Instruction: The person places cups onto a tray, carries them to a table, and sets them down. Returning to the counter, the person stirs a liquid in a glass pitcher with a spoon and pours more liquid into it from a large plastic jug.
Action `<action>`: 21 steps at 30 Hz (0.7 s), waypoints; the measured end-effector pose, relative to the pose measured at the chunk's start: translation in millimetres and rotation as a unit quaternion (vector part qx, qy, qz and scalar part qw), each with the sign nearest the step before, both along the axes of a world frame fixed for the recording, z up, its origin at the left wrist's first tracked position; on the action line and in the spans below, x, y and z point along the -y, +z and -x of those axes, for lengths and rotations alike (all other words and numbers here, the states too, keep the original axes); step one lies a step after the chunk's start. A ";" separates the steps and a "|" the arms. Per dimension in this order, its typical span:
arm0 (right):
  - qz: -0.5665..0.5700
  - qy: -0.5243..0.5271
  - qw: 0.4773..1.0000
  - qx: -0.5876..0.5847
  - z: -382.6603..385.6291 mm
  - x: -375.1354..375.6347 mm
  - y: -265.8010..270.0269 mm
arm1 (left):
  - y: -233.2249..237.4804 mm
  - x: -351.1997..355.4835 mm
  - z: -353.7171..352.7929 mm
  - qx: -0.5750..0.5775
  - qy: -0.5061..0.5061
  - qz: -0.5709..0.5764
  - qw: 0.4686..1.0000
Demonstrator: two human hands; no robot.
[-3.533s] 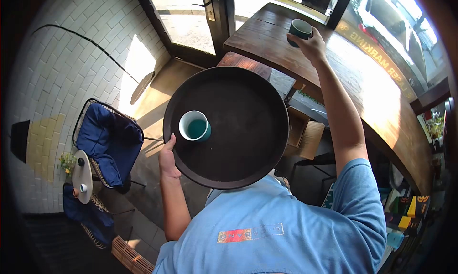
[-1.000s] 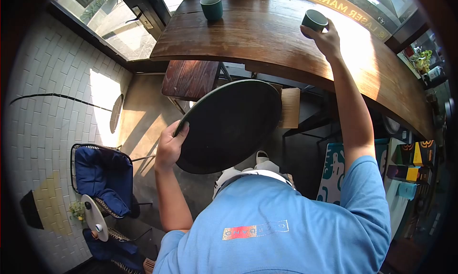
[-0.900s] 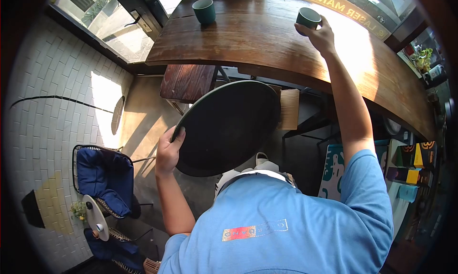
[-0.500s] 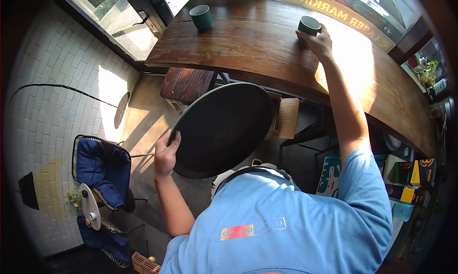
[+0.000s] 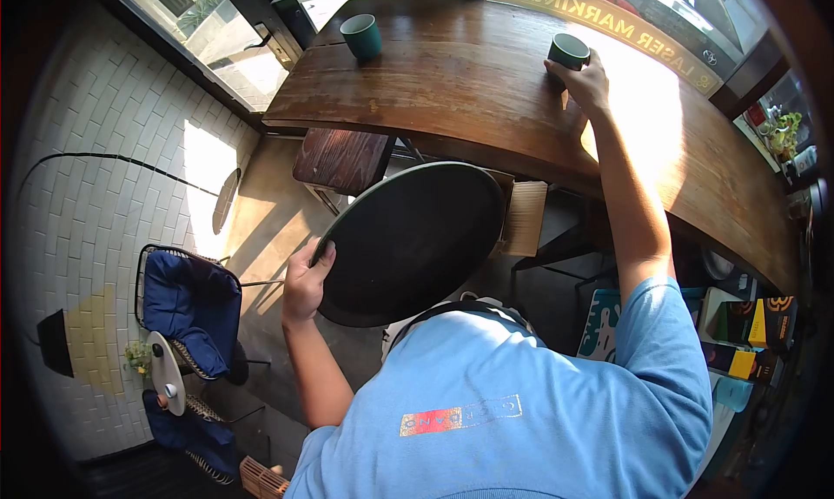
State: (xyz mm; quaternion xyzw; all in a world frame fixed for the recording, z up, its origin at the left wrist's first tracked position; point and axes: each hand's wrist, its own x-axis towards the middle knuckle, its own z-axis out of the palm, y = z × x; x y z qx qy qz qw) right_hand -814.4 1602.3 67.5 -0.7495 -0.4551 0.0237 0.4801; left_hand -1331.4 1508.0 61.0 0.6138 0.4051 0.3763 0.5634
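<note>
My left hand (image 5: 306, 282) grips the left rim of a large round black serving tray (image 5: 413, 247), with the thumb on its upper face. The tray is tilted in front of my body, and nothing lies on it. My right hand (image 5: 584, 82) reaches out over the wooden table (image 5: 452, 73) with its fingers wrapped round a dark green cup (image 5: 570, 51). That cup is upright; whether its base touches the tabletop is hard to make out. A second green cup (image 5: 361, 39) stands upright at the table's left end, away from both hands.
A wooden stool (image 5: 341, 158) and an open cardboard box (image 5: 525, 217) are under the table's front edge. To the left stand a blue-cushioned chair (image 5: 191, 308) and a small round table (image 5: 167, 373). Boxes (image 5: 756, 321) are stacked at the right. A glass door (image 5: 221, 39) is at the back left.
My right hand and its cup appear slightly further right and lower in view. The tray has shifted a little to the right. Both grips stay the same.
</note>
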 end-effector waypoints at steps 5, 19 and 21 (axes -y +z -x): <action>0.053 -0.072 0.995 0.049 17.2 15.0 9.1 | 10.6 -3.0 -8.4 0.009 -0.006 0.025 1.000; -0.242 -0.256 0.921 -0.165 213.8 243.9 -74.9 | -30.4 -89.4 22.8 0.092 -0.163 0.093 0.978; -0.176 -0.336 0.902 -0.205 251.8 275.4 -107.6 | -46.6 -108.4 27.9 0.092 -0.223 0.092 0.966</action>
